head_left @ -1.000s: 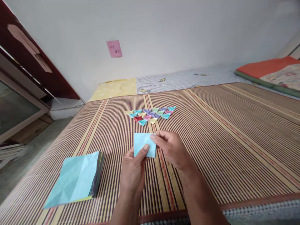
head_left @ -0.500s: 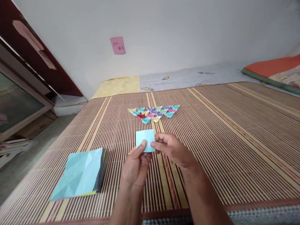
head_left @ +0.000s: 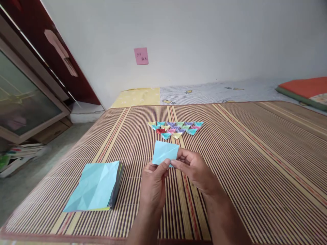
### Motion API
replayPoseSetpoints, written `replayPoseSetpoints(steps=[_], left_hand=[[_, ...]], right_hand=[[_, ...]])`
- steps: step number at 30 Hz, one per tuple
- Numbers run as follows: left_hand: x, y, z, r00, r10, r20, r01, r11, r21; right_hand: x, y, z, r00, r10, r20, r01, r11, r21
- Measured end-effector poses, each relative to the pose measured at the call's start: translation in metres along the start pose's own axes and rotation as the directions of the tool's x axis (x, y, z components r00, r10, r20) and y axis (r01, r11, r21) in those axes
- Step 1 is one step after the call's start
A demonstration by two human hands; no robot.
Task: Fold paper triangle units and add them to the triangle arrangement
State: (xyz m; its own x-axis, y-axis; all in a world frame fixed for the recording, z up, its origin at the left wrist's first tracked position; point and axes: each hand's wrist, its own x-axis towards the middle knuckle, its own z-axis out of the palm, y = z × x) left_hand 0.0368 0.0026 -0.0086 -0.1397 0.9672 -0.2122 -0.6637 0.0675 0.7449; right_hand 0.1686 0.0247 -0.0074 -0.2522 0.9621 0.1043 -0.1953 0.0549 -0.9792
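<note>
A light blue folded paper square [head_left: 165, 151] is held up above the mat, creases showing on its face. My left hand [head_left: 155, 178] pinches its lower edge, thumb in front and fingers behind. At its lower right corner my right hand [head_left: 195, 170] grips it between thumb and fingers. Beyond the hands lie several small folded paper pieces [head_left: 176, 129] in rows, in blue, yellow, purple, green, pink and red. To the left rests a thick stack of square paper [head_left: 95, 187], its top sheet light blue and creased.
A striped bamboo mat [head_left: 255, 163] covers the surface. Behind it are a yellow cloth [head_left: 139, 97] and a checked sheet [head_left: 204, 93] along the wall. A pink note [head_left: 141, 56] is stuck on the wall. Folded orange bedding [head_left: 304, 88] lies at far right.
The paper square has turned so one corner tilts and its creased face shows differently. My left thumb has slid down to its lower edge, closer to my right thumb. The camera view has shifted.
</note>
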Motion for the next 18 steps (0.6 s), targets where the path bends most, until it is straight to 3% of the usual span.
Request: replayPoseSetpoints(steps=[6,11,14,18], left_hand=[[-0.0002,0.0043,-0.0045,0.983,0.019,0.185,-0.059,0.976,0.212],[-0.0025,0.0074,-0.0065,0.982,0.011,0.186,-0.082,0.922,0.379],[-0.0032,0.0064,-0.0050,0.982,-0.004,0.190,-0.069,0.924,0.376],[-0.0046,0.0046,-0.0023,0.988,0.046,0.149,-0.079,0.971,0.225]], right_hand=[[-0.0019,-0.0076,0.0022,0.995,-0.003,-0.102,0.000,1.000,-0.030],[-0.0043,-0.0100,-0.0001,0.995,0.004,-0.097,-0.012,0.997,-0.081],[-0.0046,-0.0092,-0.0009,0.995,-0.025,-0.097,0.013,0.993,-0.121],[-0.0043,-0.0085,-0.0002,0.989,-0.067,-0.134,0.052,0.993,-0.110]])
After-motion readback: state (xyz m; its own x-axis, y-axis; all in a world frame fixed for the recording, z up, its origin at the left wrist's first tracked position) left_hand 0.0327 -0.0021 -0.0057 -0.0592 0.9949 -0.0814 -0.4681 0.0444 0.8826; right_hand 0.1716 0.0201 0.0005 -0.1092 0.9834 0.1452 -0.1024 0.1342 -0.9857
